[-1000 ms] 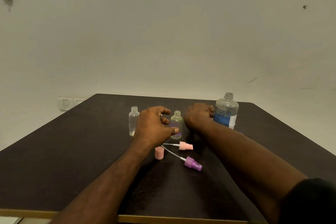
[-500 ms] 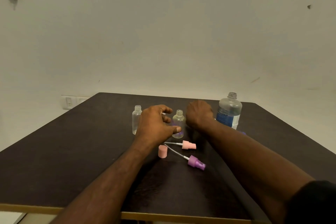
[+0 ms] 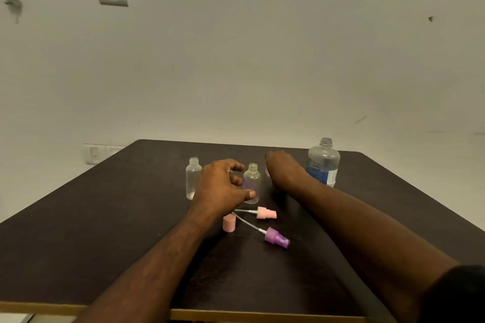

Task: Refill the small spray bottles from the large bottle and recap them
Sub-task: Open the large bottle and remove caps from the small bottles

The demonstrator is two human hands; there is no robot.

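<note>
While both small bottles [image 3: 252, 183] stand uncapped at twelve o'clock on the counter [image 3: 78, 231], the left hand [image 3: 220, 187] curls loosely beside one, grasping nothing; right hand [image 3: 284, 169] relaxed, large bottle [image 3: 323, 162] at two o'clock, likely next.

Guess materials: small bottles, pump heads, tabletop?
Small bottles: clear plastic, probably; see-through walls, moulded threaded necks. Pump heads: opaque matte plastic, pink and purple, thin white tubes. Tabletop: dark matte laminate, likely; pale board edge shows in front.
</note>
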